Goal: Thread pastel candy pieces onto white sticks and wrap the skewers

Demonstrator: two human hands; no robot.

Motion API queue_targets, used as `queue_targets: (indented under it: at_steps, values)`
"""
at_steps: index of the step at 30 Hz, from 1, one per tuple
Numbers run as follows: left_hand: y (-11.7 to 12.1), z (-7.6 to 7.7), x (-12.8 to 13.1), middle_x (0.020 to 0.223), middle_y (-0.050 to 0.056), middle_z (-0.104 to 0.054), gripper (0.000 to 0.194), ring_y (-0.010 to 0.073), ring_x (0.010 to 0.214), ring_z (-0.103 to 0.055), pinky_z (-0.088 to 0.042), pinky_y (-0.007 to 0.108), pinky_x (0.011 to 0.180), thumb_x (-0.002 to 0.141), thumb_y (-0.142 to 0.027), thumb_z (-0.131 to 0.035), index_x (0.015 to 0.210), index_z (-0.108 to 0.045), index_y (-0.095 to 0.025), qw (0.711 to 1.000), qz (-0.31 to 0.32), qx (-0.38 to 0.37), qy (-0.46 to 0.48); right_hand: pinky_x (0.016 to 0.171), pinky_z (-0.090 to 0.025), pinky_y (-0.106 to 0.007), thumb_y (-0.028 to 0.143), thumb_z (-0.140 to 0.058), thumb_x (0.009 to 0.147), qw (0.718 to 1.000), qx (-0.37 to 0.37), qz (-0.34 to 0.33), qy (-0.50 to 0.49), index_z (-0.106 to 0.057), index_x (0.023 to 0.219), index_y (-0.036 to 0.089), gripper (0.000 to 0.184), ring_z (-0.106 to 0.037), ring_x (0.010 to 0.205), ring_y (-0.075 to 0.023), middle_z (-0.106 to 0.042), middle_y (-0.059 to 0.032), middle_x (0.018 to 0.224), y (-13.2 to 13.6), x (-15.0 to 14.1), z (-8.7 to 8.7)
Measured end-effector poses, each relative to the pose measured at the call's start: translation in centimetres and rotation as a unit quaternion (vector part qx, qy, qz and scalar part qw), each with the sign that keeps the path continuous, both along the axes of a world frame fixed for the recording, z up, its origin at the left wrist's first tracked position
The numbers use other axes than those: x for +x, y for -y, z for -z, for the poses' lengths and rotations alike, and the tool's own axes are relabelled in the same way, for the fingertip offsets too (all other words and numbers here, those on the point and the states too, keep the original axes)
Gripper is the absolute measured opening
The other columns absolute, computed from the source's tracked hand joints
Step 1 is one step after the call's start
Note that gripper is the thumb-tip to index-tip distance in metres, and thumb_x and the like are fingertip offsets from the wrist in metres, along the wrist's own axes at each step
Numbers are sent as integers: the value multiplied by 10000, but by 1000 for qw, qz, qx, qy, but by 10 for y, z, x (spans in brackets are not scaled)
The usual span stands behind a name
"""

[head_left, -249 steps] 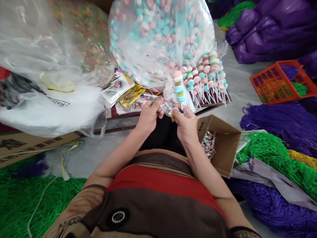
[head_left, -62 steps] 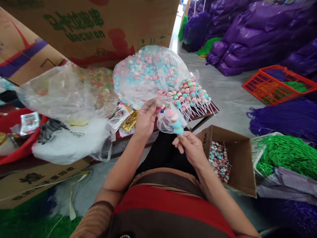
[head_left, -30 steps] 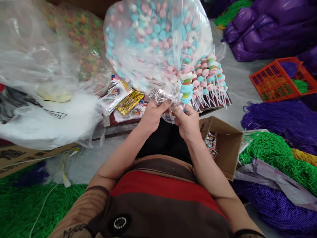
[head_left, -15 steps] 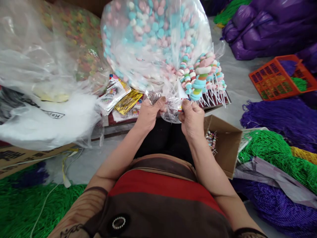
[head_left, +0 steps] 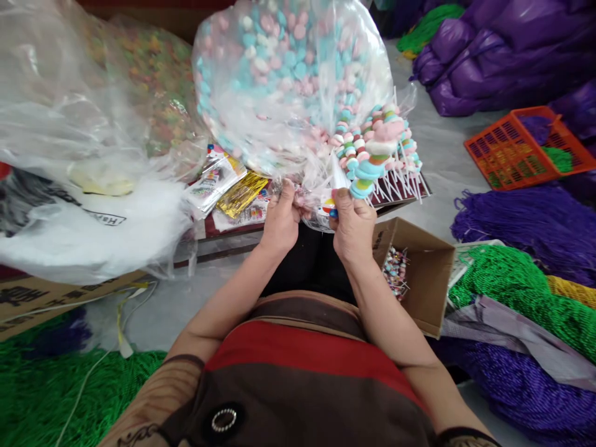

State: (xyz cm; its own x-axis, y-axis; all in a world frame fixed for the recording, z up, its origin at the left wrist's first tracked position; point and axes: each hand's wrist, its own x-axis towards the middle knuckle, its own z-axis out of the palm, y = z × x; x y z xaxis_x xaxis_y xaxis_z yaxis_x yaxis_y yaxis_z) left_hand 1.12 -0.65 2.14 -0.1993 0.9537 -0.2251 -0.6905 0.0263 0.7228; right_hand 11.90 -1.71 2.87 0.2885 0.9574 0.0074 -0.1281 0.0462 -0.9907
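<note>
My right hand (head_left: 352,223) is closed around the lower end of a marshmallow skewer (head_left: 372,166), whose stacked blue, white, pink and green sweets stand above the fist. Its thumb also presses on a clear printed wrapper (head_left: 328,206) between the hands. My left hand (head_left: 280,220) pinches the crumpled clear plastic of that wrapper on the other side. The skewer's stick is hidden in my right fist. Just beyond are more marshmallow skewers (head_left: 404,162) lying on the table with white sticks pointing toward me.
A big clear bag of marshmallows (head_left: 293,74) stands behind my hands. Left of them lie printed packets (head_left: 215,177) and gold twist ties (head_left: 242,194). An open cardboard box (head_left: 421,273) with small sticks sits at right, near an orange basket (head_left: 493,155) and green cord bundles (head_left: 503,279).
My right hand has shifted slightly left with the skewer, bringing the hands closer together. My left thumb, earlier pointing sideways across the plastic, now points upward.
</note>
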Motion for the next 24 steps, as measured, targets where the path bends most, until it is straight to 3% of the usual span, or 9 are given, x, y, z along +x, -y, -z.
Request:
queue_targets:
  at_steps: [5, 8, 14, 19, 24]
  values:
    - [-5, -14, -13, 538, -76, -519, 527, 52, 430, -518, -377, 181, 415, 878, -649, -733, 707, -519, -198, 996, 6, -72, 50, 501, -343, -246, 561, -780, 839, 994, 44, -52, 91, -676, 832, 232, 344, -424, 571, -105, -480, 46, 652, 17, 31, -6]
    - [-7, -20, -21, 558, -74, -539, 545, 50, 441, -537, -378, 181, 418, 862, -651, -749, 698, -502, -193, 995, 21, -77, 60, 508, -354, -258, 438, -685, 935, 984, 33, -81, 155, -735, 897, 223, 224, -426, 556, -112, -510, 35, 652, 39, 60, -13]
    - [-8, -14, -20, 564, -71, -576, 484, 58, 448, -548, -398, 181, 433, 850, -621, -782, 761, -565, -198, 997, 17, -63, 37, 569, -415, -271, 321, -613, 1000, 949, 47, -165, 266, -760, 867, 232, 217, -532, 579, -129, -617, 19, 654, 73, 90, -30]
    - [-9, -8, -18, 618, -44, -634, 444, 85, 510, -606, -395, 189, 427, 831, -596, -815, 815, -608, -203, 999, 11, -29, 23, 575, -447, -254, 260, -590, 1005, 896, 111, -182, 389, -747, 881, 219, 204, -577, 550, -124, -631, 24, 625, 73, 100, -39]
    - [-8, -4, -16, 588, -48, -581, 467, 81, 496, -574, -391, 191, 431, 860, -627, -771, 776, -595, -202, 1000, 3, -1, -12, 566, -476, -250, 276, -569, 1009, 858, 134, -182, 461, -772, 989, 207, 216, -642, 559, -139, -704, -1, 667, 75, 111, -40]
